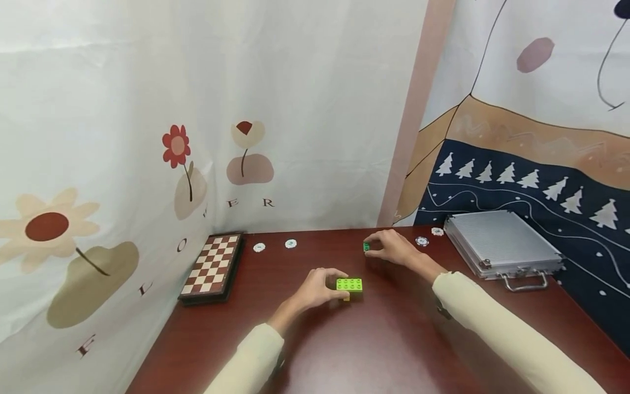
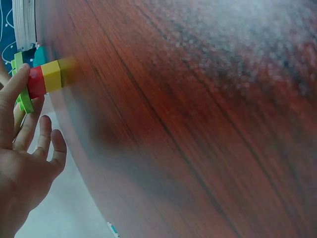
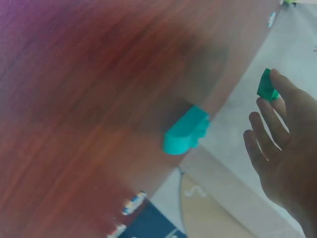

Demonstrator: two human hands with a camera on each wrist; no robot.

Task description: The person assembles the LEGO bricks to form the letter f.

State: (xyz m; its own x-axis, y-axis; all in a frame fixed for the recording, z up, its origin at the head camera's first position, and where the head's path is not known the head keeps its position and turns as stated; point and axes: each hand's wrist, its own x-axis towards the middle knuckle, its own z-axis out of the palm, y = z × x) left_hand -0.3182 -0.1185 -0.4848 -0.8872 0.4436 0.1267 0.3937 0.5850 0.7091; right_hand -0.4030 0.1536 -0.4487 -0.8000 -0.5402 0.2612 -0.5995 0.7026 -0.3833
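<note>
Lime brick stack [image 1: 349,285] lengthwise left-right in left hand [image 1: 317,290], right hand [image 1: 391,247] pinching green brick [image 1: 366,247]

Right hand [image 3: 282,163] — green brick [image 3: 267,87] pinched

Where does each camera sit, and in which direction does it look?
Head: above, facing forward and down at the dark red wooden table; both cream sleeves and hands show.
Left wrist: beside the left hand, facing its lime-topped brick stack.
Right wrist: beside the right hand, facing its small green brick.
Head and left-wrist views share the stack.
</note>
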